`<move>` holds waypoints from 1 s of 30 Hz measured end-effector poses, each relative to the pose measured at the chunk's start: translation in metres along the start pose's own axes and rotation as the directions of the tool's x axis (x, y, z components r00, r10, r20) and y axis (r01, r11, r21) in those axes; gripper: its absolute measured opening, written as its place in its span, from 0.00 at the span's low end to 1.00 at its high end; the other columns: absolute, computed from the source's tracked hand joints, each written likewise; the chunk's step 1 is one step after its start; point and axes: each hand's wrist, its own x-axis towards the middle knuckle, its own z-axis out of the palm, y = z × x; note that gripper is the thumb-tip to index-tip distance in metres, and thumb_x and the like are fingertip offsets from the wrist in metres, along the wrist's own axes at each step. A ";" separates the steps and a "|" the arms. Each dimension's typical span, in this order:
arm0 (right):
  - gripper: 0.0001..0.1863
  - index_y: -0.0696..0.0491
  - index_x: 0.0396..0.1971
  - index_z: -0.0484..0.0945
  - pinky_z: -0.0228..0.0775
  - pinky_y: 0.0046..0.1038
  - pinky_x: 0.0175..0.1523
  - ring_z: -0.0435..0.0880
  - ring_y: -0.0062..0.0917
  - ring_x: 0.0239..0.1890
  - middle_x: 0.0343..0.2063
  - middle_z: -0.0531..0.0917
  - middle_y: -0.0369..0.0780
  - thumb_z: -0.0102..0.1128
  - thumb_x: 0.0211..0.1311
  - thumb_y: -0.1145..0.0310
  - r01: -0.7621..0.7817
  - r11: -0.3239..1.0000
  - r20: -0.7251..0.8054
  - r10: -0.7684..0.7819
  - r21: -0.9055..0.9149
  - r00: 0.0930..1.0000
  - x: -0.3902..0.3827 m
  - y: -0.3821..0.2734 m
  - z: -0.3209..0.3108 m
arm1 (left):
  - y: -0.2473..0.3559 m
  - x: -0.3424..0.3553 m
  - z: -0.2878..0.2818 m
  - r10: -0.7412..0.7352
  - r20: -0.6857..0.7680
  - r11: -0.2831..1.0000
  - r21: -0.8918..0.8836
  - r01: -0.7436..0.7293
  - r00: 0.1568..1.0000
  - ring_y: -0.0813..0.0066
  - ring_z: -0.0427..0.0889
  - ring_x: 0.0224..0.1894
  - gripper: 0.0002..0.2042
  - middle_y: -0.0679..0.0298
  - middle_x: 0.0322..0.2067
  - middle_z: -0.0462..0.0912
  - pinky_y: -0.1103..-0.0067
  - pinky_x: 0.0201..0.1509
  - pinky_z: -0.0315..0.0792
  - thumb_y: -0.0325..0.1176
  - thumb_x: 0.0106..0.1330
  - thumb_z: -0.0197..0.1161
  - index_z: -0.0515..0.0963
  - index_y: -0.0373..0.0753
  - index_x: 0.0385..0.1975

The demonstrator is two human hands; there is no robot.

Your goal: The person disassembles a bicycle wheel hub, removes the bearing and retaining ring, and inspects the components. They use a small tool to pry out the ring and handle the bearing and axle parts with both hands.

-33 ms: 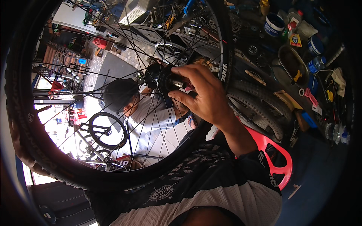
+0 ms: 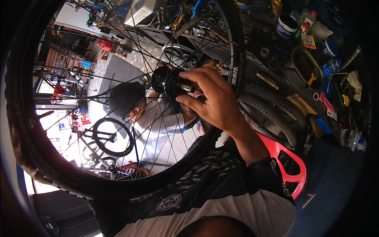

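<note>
A spoked bicycle wheel [image 2: 130, 189] stood before its handler in a crowded workshop, tipped toward the camera and spanning the left and middle of the view. The bare right hand [image 2: 217, 98] gripped the end of the wheel's black hub [image 2: 169, 83], thumb below and forefinger above the metal tip. The left hand [image 2: 19, 148] was at the tyre's far-left edge, mostly hidden in shadow; how tightly its fingers were closed could not be told. Seen through the spokes, a co-worker in a dark cap [image 2: 127, 98] and pale shirt bent forward near another bicycle wheel [image 2: 127, 148]. To the right, knobby tyres [image 2: 273, 111] lay beside a red plastic chair [image 2: 272, 144], below a cluttered bench holding a blue-and-white tub [image 2: 287, 26] and an oval basin [image 2: 295, 59].
</note>
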 end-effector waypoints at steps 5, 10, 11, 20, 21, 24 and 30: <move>0.28 0.56 0.53 0.82 0.79 0.38 0.55 0.85 0.38 0.48 0.45 0.84 0.42 0.85 0.52 0.70 0.075 0.997 -0.022 -0.076 -0.029 0.997 0.005 0.008 0.001 | 0.001 0.002 0.004 -0.002 -0.011 1.000 -0.008 0.002 1.000 0.54 0.76 0.66 0.44 0.45 0.64 0.76 0.66 0.71 0.66 0.56 0.65 0.74 0.67 0.31 0.73; 0.28 0.55 0.54 0.83 0.79 0.38 0.55 0.85 0.38 0.48 0.45 0.84 0.42 0.84 0.53 0.70 0.087 0.994 -0.011 -0.088 -0.069 0.996 0.005 0.007 -0.003 | 0.001 0.001 0.005 -0.008 -0.009 1.000 -0.015 0.008 1.000 0.54 0.76 0.67 0.44 0.45 0.65 0.75 0.65 0.71 0.66 0.56 0.65 0.74 0.67 0.31 0.73; 0.27 0.56 0.55 0.83 0.79 0.39 0.55 0.85 0.38 0.48 0.45 0.85 0.42 0.83 0.54 0.71 0.098 0.992 -0.010 -0.099 -0.082 0.995 0.005 0.007 -0.003 | 0.000 0.000 0.005 -0.010 -0.009 1.000 -0.017 0.010 1.000 0.54 0.76 0.67 0.44 0.45 0.65 0.75 0.65 0.71 0.66 0.56 0.65 0.74 0.67 0.31 0.73; 0.25 0.57 0.53 0.82 0.80 0.39 0.53 0.86 0.38 0.46 0.45 0.86 0.43 0.82 0.56 0.72 0.148 0.978 -0.051 -0.157 -0.146 0.986 0.005 0.007 0.002 | 0.000 -0.001 0.006 -0.022 -0.005 0.999 -0.029 0.022 1.000 0.53 0.76 0.67 0.45 0.45 0.65 0.75 0.65 0.72 0.66 0.56 0.65 0.74 0.67 0.31 0.73; 0.25 0.57 0.53 0.82 0.80 0.39 0.53 0.86 0.39 0.46 0.44 0.86 0.43 0.82 0.56 0.72 0.152 0.976 -0.049 -0.161 -0.156 0.986 0.005 0.007 0.002 | 0.000 -0.001 0.006 -0.022 -0.005 0.999 -0.030 0.022 1.000 0.53 0.76 0.67 0.45 0.45 0.65 0.75 0.65 0.72 0.66 0.56 0.65 0.74 0.67 0.31 0.73; 0.24 0.57 0.52 0.83 0.79 0.39 0.52 0.86 0.38 0.45 0.44 0.86 0.43 0.82 0.56 0.70 0.142 0.971 -0.059 -0.156 -0.190 0.986 0.004 0.006 0.003 | 0.000 -0.002 0.005 -0.025 -0.003 0.999 -0.033 0.025 1.000 0.53 0.76 0.67 0.45 0.45 0.65 0.75 0.65 0.72 0.66 0.56 0.65 0.74 0.67 0.31 0.74; 0.23 0.57 0.51 0.83 0.79 0.39 0.51 0.85 0.37 0.45 0.43 0.86 0.43 0.81 0.57 0.68 0.134 0.961 -0.071 -0.156 -0.242 0.985 0.004 0.003 0.003 | 0.001 -0.002 0.004 -0.027 -0.002 0.999 -0.039 0.027 1.000 0.53 0.76 0.68 0.45 0.45 0.66 0.75 0.65 0.72 0.65 0.56 0.65 0.74 0.66 0.31 0.74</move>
